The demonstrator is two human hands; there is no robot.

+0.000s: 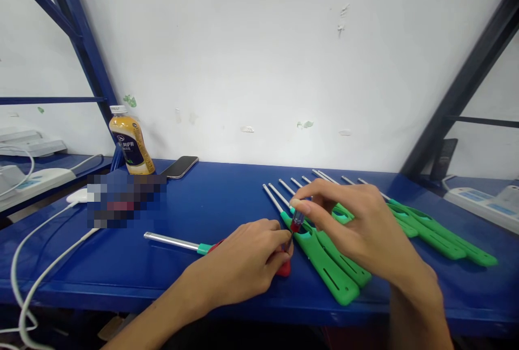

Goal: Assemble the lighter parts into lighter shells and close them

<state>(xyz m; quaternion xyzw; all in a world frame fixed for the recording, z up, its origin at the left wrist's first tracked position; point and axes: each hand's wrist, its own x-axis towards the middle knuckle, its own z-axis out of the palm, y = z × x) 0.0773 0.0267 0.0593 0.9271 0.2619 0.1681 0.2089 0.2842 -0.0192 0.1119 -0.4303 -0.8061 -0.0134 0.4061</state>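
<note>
A red long-necked lighter (285, 269) lies near the table's front edge, its metal tube pointing left past a green collar. My left hand (245, 263) is closed over its handle and hides most of it. Between thumb and fingers, my right hand (360, 225) pinches a small screwdriver (298, 219) with a clear blue-and-red handle. The screwdriver tilts with its shaft down at the red handle, by my left fingertips; the exact contact of its tip is hidden. Under and beyond my right hand lie several green lighters (329, 270), their metal tubes pointing towards the wall.
A yellow drink bottle (132, 144) stands at the back left of the blue table (227, 190), with a phone (182, 167) beside it. White cables (52, 266) run along the left side near a pixelated patch. Metal posts (83, 52) rise at both sides before a white wall.
</note>
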